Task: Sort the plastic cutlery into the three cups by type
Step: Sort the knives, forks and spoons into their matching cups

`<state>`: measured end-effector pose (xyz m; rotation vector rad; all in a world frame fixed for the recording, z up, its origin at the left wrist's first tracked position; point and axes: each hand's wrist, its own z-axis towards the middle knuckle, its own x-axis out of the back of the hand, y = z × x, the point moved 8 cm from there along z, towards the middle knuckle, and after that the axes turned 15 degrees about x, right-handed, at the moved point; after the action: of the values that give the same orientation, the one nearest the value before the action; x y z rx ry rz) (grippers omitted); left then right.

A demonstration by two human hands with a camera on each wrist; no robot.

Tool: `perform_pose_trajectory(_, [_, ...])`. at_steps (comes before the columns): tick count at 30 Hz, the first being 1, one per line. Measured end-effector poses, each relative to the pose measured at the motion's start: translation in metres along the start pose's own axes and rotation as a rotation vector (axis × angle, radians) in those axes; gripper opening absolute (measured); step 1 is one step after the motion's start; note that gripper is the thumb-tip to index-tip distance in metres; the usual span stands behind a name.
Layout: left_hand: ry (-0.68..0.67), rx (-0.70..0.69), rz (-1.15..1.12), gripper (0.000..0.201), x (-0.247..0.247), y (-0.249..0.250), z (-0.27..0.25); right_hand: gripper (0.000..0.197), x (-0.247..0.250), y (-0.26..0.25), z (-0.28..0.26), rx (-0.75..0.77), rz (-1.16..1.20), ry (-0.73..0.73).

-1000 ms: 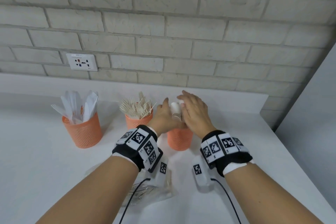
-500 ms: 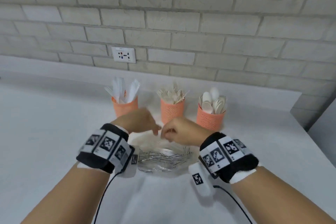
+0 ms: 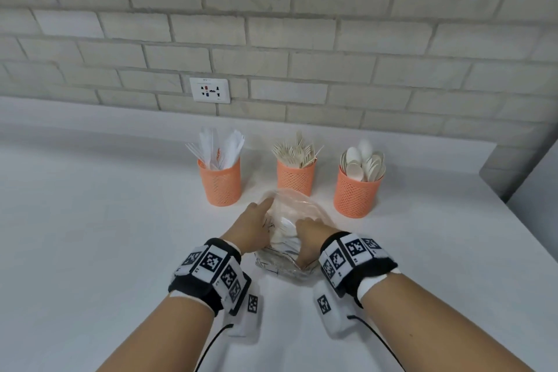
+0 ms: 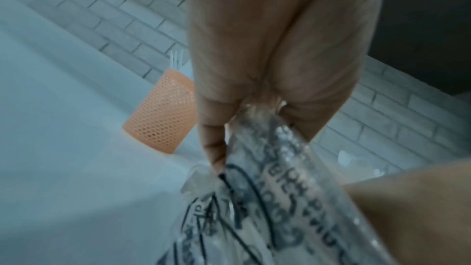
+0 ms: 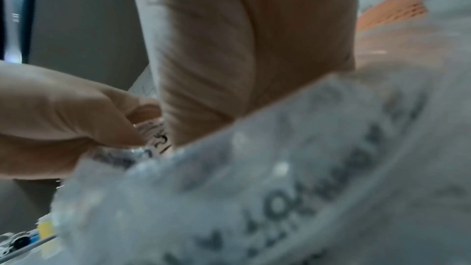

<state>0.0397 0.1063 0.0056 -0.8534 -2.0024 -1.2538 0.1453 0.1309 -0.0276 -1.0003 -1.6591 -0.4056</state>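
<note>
A clear plastic bag (image 3: 290, 220) printed with black lettering lies on the white counter (image 3: 90, 235) at the centre of the head view, its long axis running from the lower centre up toward the cups, mouth end farther from the camera. White plastic spoons (image 3: 283, 226) show faintly through it. The left hand (image 3: 252, 226) grips the bag's left edge, thumb and fingers pinched on the film in the left wrist view. The right hand (image 3: 311, 238) is curled onto the bag's right side, clutching the plastic.

Above the bag, three orange mesh cups stand upright in a row. The left cup (image 3: 219, 181) holds white knives, blades pointing up. The middle cup (image 3: 296, 175), just behind the bag, holds forks with tines up. The right cup (image 3: 357, 192) holds spoons with bowls up.

Behind the counter rises a pale brick wall (image 3: 302, 24) with a white power socket (image 3: 210, 90) left of centre. A grey panel (image 3: 534, 190) closes the right edge.
</note>
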Motion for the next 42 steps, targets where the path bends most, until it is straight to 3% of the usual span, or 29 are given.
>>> perform_pose_trajectory(3, [-0.148, -0.028, -0.452, 0.081, 0.0, 0.0, -0.004, 0.07, -0.001, 0.003, 0.0, -0.012, 0.097, -0.005])
perform_pose_trajectory(6, [-0.236, -0.053, -0.529, 0.073, 0.0, -0.003, -0.004, 0.062, -0.005, 0.008, -0.001, -0.008, 0.199, -0.03])
perform_pose_trajectory(8, [-0.129, -0.084, -0.375, 0.067, 0.006, -0.008, 0.001, 0.059, -0.002, 0.011, -0.004, -0.013, 0.229, 0.015])
perform_pose_trajectory(11, [0.22, -0.151, -0.135, 0.058, 0.023, -0.011, 0.006, 0.046, 0.003, 0.012, -0.006, -0.003, 0.238, 0.083])
perform_pose_trajectory(14, [0.356, -0.169, -0.204, 0.051, 0.031, -0.013, 0.006, 0.045, 0.002, 0.008, -0.005, 0.031, 0.263, 0.111])
perform_pose_trajectory(16, [0.284, -0.157, -0.354, 0.046, 0.03, -0.012, 0.008, 0.047, 0.003, 0.004, -0.005, 0.062, 0.294, 0.153])
perform_pose_trajectory(20, [-0.006, -0.049, -0.718, 0.042, 0.023, -0.008, 0.017, 0.052, 0.014, -0.002, -0.007, 0.127, 0.438, 0.277])
perform_pose_trajectory(22, [-0.007, 0.012, -0.657, 0.043, 0.027, -0.012, 0.021, 0.057, 0.012, -0.002, -0.007, 0.153, 0.426, 0.24])
perform_pose_trajectory(24, [0.102, 0.001, -0.519, 0.044, 0.039, -0.018, 0.021, 0.06, 0.013, -0.001, -0.009, 0.189, 0.432, 0.212])
perform_pose_trajectory(26, [0.204, -0.064, -0.368, 0.045, 0.044, -0.019, 0.016, 0.058, 0.021, -0.004, -0.015, 0.263, 0.483, 0.258])
perform_pose_trajectory(29, [0.245, -0.126, -0.102, 0.05, 0.033, -0.016, 0.012, 0.065, 0.037, -0.011, -0.024, 0.344, 0.634, 0.359])
perform_pose_trajectory(31, [0.228, -0.089, -0.024, 0.052, 0.027, -0.019, 0.016, 0.06, 0.049, -0.012, -0.028, 0.344, 0.777, 0.459])
perform_pose_trajectory(36, [0.268, 0.093, 0.109, 0.051, 0.022, -0.033, 0.024, 0.023, 0.082, -0.002, -0.044, 0.329, 1.101, 0.847])
perform_pose_trajectory(39, [0.28, 0.175, 0.129, 0.044, 0.018, -0.034, 0.026, 0.007, 0.097, 0.001, -0.052, 0.345, 1.268, 0.973])
perform_pose_trajectory(42, [0.334, 0.102, -0.024, 0.041, 0.028, -0.024, 0.018, 0.009, 0.111, 0.003, -0.06, 0.412, 1.464, 1.084])
